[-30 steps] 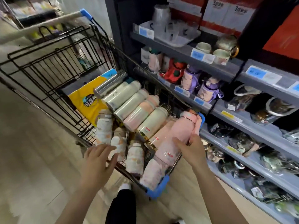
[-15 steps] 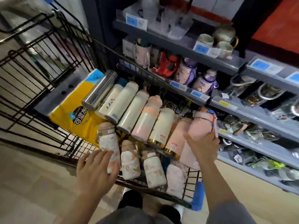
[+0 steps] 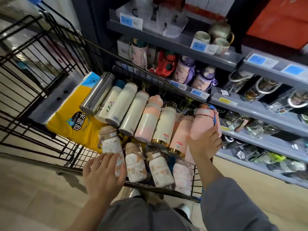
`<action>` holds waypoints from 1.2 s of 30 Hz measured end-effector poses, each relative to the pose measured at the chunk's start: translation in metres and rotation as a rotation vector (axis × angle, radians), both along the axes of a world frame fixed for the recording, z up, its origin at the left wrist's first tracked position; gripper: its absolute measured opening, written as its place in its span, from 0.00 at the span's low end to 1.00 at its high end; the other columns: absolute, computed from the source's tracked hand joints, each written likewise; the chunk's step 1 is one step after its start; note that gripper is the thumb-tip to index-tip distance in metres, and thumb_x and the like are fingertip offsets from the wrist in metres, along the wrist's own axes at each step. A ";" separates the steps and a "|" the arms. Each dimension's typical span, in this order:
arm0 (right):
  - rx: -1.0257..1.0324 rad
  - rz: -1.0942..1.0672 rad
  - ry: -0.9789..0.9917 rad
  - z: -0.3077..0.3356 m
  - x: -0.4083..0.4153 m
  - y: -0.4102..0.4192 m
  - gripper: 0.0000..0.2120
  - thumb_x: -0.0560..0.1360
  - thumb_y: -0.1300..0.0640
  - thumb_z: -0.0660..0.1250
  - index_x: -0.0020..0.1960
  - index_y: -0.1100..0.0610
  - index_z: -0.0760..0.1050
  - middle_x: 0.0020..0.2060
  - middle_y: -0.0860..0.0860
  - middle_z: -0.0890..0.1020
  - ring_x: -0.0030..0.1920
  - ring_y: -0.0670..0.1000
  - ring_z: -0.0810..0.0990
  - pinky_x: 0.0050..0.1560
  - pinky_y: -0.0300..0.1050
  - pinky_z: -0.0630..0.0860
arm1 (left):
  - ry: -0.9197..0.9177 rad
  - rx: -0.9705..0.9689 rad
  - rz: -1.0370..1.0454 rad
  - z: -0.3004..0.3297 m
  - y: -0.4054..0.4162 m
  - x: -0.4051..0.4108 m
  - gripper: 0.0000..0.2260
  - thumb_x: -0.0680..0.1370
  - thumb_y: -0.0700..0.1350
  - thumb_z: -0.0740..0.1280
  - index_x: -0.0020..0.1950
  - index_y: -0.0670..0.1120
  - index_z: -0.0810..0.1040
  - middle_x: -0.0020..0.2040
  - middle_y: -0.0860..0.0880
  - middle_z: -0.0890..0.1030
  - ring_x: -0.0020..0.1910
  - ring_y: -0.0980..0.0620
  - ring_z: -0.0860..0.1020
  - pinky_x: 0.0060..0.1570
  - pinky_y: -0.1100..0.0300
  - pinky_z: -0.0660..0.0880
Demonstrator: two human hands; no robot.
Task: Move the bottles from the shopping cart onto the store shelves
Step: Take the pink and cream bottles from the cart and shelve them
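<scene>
The far-left flask [image 3: 97, 93] is brushed bare metal; the cream bottles [image 3: 122, 105] look smooth and satin; the black wire cart [image 3: 50, 67] is coated metal; the yellow pack [image 3: 75, 125] is glossy plastic film.

Both forearms reach forward and down. The left hand [image 3: 104, 174] lies flat, fingers spread and extended, palm down. The right hand [image 3: 204, 144], sleeve at the elbow, curls its fingers [image 3: 211, 130] upward in a grasping pose.
</scene>
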State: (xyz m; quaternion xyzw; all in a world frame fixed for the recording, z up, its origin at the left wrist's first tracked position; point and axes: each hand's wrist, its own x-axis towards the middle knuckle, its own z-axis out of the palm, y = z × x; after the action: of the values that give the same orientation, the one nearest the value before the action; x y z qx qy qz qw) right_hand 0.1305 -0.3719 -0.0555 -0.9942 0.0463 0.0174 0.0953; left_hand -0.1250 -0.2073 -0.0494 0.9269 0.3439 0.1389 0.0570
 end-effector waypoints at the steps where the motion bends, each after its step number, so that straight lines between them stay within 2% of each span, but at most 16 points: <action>1: 0.013 0.002 -0.019 -0.001 0.000 0.000 0.51 0.66 0.40 0.74 0.75 0.64 0.51 0.68 0.62 0.65 0.65 0.63 0.66 0.65 0.55 0.62 | -0.005 -0.003 -0.004 0.001 0.000 0.000 0.21 0.75 0.54 0.56 0.50 0.45 0.85 0.48 0.46 0.85 0.50 0.43 0.82 0.54 0.49 0.65; 4: 0.065 0.013 -0.067 -0.004 0.000 0.000 0.52 0.63 0.43 0.78 0.73 0.64 0.54 0.66 0.63 0.67 0.63 0.64 0.68 0.64 0.57 0.63 | 0.017 -0.045 -0.005 0.004 -0.001 0.001 0.21 0.74 0.54 0.56 0.50 0.45 0.84 0.49 0.47 0.85 0.50 0.43 0.82 0.54 0.48 0.66; 7: 0.105 0.002 -0.080 -0.007 0.000 -0.001 0.52 0.61 0.44 0.79 0.73 0.63 0.55 0.66 0.63 0.66 0.63 0.64 0.67 0.65 0.57 0.63 | 0.115 -0.130 0.014 0.004 0.001 0.002 0.22 0.73 0.56 0.56 0.51 0.46 0.84 0.53 0.46 0.84 0.53 0.43 0.81 0.54 0.48 0.66; 10: 0.140 -0.015 -0.115 -0.012 0.000 -0.002 0.51 0.60 0.46 0.80 0.73 0.63 0.57 0.66 0.64 0.67 0.62 0.64 0.68 0.64 0.58 0.64 | 0.193 -0.217 -0.002 0.008 0.003 0.001 0.23 0.72 0.58 0.56 0.54 0.48 0.82 0.56 0.47 0.82 0.56 0.43 0.80 0.53 0.44 0.71; 12: 0.153 -0.028 -0.123 -0.016 0.000 -0.002 0.50 0.60 0.46 0.80 0.72 0.63 0.57 0.65 0.64 0.68 0.62 0.64 0.68 0.63 0.58 0.65 | 0.140 -0.265 -0.039 0.013 0.010 0.007 0.24 0.71 0.60 0.56 0.57 0.48 0.80 0.58 0.46 0.80 0.56 0.41 0.79 0.49 0.43 0.75; 15: 0.192 -0.048 -0.097 -0.016 0.002 -0.004 0.50 0.61 0.47 0.79 0.73 0.61 0.56 0.67 0.63 0.66 0.65 0.64 0.66 0.64 0.59 0.64 | -0.038 -0.329 -0.080 0.028 0.039 0.038 0.27 0.72 0.61 0.57 0.62 0.46 0.76 0.60 0.44 0.77 0.54 0.42 0.77 0.46 0.48 0.77; 17: 0.243 -0.059 -0.081 -0.010 0.001 -0.006 0.51 0.62 0.48 0.79 0.75 0.60 0.54 0.69 0.63 0.64 0.68 0.63 0.64 0.66 0.58 0.62 | -0.143 -0.328 -0.071 0.037 0.066 0.070 0.24 0.75 0.58 0.62 0.65 0.45 0.74 0.61 0.43 0.76 0.56 0.43 0.76 0.48 0.50 0.74; 19: 0.298 -0.057 -0.096 0.000 -0.002 -0.009 0.52 0.62 0.47 0.79 0.76 0.58 0.53 0.69 0.62 0.64 0.69 0.63 0.63 0.67 0.59 0.62 | -0.184 -0.397 0.002 0.035 0.095 0.108 0.23 0.77 0.54 0.66 0.69 0.45 0.70 0.64 0.42 0.73 0.61 0.42 0.73 0.54 0.49 0.72; 21: 0.346 -0.051 -0.095 0.011 -0.008 -0.011 0.52 0.62 0.46 0.79 0.76 0.57 0.53 0.70 0.61 0.64 0.69 0.62 0.63 0.67 0.59 0.62 | -0.078 -0.444 0.074 0.022 0.123 0.142 0.27 0.78 0.56 0.65 0.73 0.45 0.66 0.69 0.42 0.70 0.66 0.41 0.70 0.61 0.45 0.69; 23: 0.377 -0.042 -0.083 0.022 -0.016 -0.013 0.52 0.62 0.48 0.79 0.76 0.56 0.53 0.70 0.60 0.64 0.69 0.61 0.64 0.67 0.59 0.65 | 0.117 -0.458 0.100 0.002 0.145 0.166 0.32 0.78 0.60 0.63 0.75 0.44 0.62 0.72 0.40 0.67 0.70 0.39 0.67 0.66 0.43 0.67; 25: 0.409 -0.020 -0.057 0.032 -0.025 -0.014 0.51 0.62 0.50 0.79 0.76 0.54 0.52 0.70 0.57 0.64 0.67 0.59 0.66 0.64 0.59 0.70 | 0.241 -0.469 0.117 -0.016 0.153 0.178 0.32 0.78 0.61 0.62 0.75 0.43 0.62 0.71 0.39 0.67 0.70 0.37 0.66 0.66 0.42 0.67; 27: 0.448 -0.021 0.003 0.038 -0.032 -0.014 0.50 0.63 0.52 0.78 0.77 0.52 0.52 0.70 0.55 0.62 0.65 0.58 0.69 0.59 0.57 0.72 | 0.265 -0.442 0.160 -0.029 0.151 0.183 0.33 0.76 0.63 0.63 0.73 0.42 0.63 0.70 0.40 0.67 0.69 0.36 0.65 0.64 0.41 0.67; 32: 0.509 -0.008 0.076 0.042 -0.041 -0.020 0.48 0.64 0.51 0.78 0.75 0.51 0.56 0.69 0.52 0.63 0.61 0.56 0.73 0.56 0.55 0.73 | 0.233 -0.409 0.235 -0.036 0.144 0.188 0.35 0.74 0.65 0.64 0.71 0.42 0.65 0.69 0.40 0.68 0.67 0.37 0.66 0.62 0.41 0.67; 36: 0.570 -0.006 0.088 0.046 -0.043 -0.020 0.48 0.63 0.52 0.79 0.75 0.51 0.56 0.68 0.52 0.64 0.59 0.53 0.72 0.53 0.50 0.71 | 0.159 -0.404 0.237 -0.038 0.149 0.186 0.31 0.72 0.64 0.68 0.63 0.42 0.72 0.63 0.39 0.72 0.62 0.36 0.69 0.57 0.43 0.70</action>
State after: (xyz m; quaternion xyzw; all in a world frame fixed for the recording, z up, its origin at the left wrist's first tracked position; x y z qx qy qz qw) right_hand 0.0877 -0.3924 -0.0098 -0.9255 0.0465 0.0726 0.3689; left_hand 0.0615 -0.0587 -0.0874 0.8579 0.4745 -0.0001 0.1972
